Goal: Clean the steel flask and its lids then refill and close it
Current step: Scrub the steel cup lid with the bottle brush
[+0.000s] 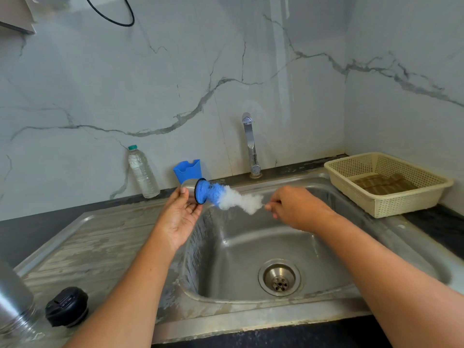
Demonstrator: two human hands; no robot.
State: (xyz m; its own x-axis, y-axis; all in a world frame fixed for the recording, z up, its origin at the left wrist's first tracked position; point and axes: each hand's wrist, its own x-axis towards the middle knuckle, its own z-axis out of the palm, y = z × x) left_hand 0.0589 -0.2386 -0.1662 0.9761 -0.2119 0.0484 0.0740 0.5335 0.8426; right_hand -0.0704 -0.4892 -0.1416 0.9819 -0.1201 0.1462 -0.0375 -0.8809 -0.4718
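My left hand [179, 217] holds a steel cup lid [188, 188] on its side above the sink's left rim, mouth facing right. A blue and white bottle brush [226, 197] has its blue end pushed into the lid's mouth. My right hand [293, 207] pinches the brush's thin handle over the sink basin [251, 247]. The steel flask [15, 297] stands at the lower left edge, partly cut off. A black inner lid [66, 306] lies on the drainboard next to it.
A tap [251, 146] stands behind the basin, with no water running. A plastic water bottle [143, 172] and a blue holder [188, 170] stand against the marble wall. A cream plastic basket [386, 184] holding a brown cloth sits at the right.
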